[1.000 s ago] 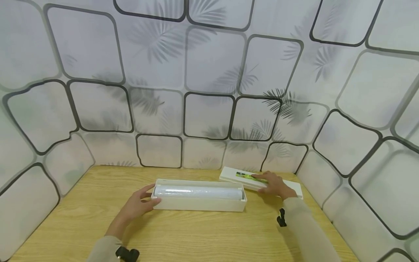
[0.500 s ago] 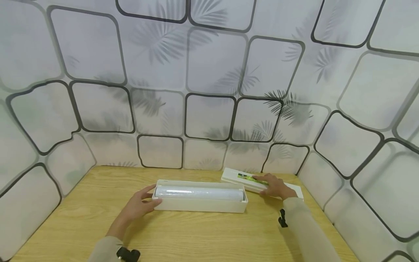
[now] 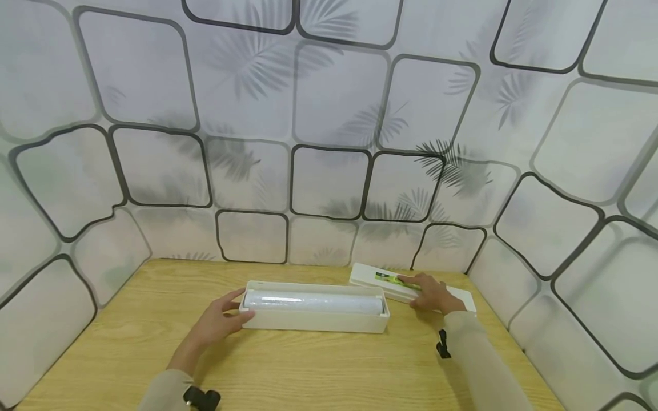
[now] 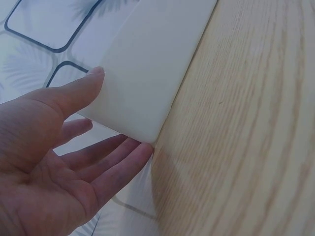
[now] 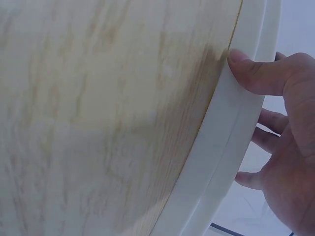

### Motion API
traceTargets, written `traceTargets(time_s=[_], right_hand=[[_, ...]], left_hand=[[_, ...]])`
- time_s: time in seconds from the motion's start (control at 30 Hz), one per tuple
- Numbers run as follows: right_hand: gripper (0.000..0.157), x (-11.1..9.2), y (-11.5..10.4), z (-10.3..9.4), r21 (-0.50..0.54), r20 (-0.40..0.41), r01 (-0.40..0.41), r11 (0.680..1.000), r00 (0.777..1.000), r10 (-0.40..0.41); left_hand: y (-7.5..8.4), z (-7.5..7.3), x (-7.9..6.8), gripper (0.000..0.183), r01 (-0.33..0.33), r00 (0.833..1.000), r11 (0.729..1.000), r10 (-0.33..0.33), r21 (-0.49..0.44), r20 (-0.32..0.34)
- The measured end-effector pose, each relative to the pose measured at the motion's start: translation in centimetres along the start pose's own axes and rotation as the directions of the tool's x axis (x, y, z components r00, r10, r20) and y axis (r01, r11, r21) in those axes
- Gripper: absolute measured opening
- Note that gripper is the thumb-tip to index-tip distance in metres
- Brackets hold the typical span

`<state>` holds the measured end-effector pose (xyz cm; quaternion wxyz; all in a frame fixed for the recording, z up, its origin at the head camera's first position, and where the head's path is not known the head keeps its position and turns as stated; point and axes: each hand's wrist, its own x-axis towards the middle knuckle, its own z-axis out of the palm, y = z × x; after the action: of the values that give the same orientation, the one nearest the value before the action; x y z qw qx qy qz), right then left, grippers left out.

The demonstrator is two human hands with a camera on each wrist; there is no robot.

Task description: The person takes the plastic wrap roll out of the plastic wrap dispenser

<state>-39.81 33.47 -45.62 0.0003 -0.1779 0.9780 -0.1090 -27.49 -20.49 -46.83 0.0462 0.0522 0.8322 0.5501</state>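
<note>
A long white box (image 3: 316, 323) stands on the table with its top off, a roll of clear plastic wrap (image 3: 313, 302) lying along inside it. My left hand (image 3: 218, 321) holds the box's left end. In the left wrist view its thumb lies on the white front face (image 4: 152, 64) and the fingertips reach round the end. Slantwise behind and right of the box lies its white lid (image 3: 362, 275), marked with a green label (image 3: 385, 277). My right hand (image 3: 430, 293) grips the lid across its middle; the right wrist view has the thumb against its near side (image 5: 216, 118).
Light wood table (image 3: 308, 371) extends in front of the box and to its left. Patterned curtain-like walls (image 3: 329, 182) close in the back and both sides, with the lid close to the back one. A black strap piece (image 3: 201, 398) sits on each wrist.
The lid under my right hand has shifted very slightly to the right. The left hand keeps its place on the box, and the view itself has moved a little.
</note>
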Motion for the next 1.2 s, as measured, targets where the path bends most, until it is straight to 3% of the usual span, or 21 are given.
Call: traceTargets(time_s=[0.2, 0.33, 0.43, 0.53, 0.63, 0.87, 1.2], right_hand=[[0.077, -0.2, -0.1, 0.1, -0.02, -0.012, 0.02, 1.0, 1.0, -0.02], [0.081, -0.1, -0.3, -0.4, -0.017, -0.021, 0.093, 0.996, 0.995, -0.093], [0.079, 0.1, -0.9, -1.5, 0.051, -0.054, 0.193, 0.98, 0.98, -0.19], [0.075, 0.4, -1.6, -2.6, 0.116, -0.105, 0.302, 0.946, 0.951, -0.29], [0.072, 0.6, -2.7, -3.3, 0.157, -0.121, 0.344, 0.926, 0.937, -0.328], [0.057, 0.6, -6.8, -4.4, 0.235, -0.038, 0.321, 0.917, 0.946, -0.321], [0.044, 0.8, -11.6, -4.6, 0.217, 0.022, 0.391, 0.894, 0.914, -0.405]], left_hand=[[0.1, 0.0, -0.1, 0.079, 0.004, 1.0, 1.0, -0.004, 0.006, 0.0], [0.1, 0.0, 0.0, 0.079, 0.006, 1.0, 1.0, -0.006, 0.006, 0.001], [0.1, 0.0, 0.0, 0.078, 0.009, 1.0, 1.0, -0.009, -0.005, 0.002], [0.2, 0.0, -0.1, 0.078, 0.013, 1.0, 1.0, -0.013, -0.008, 0.002], [0.3, 0.0, -0.1, 0.078, 0.016, 1.0, 1.0, -0.016, -0.005, 0.003], [0.4, -0.1, -0.2, 0.079, 0.015, 1.0, 1.0, -0.015, -0.004, 0.0], [0.3, -0.1, -0.2, 0.079, 0.011, 1.0, 1.0, -0.011, -0.017, 0.002]])
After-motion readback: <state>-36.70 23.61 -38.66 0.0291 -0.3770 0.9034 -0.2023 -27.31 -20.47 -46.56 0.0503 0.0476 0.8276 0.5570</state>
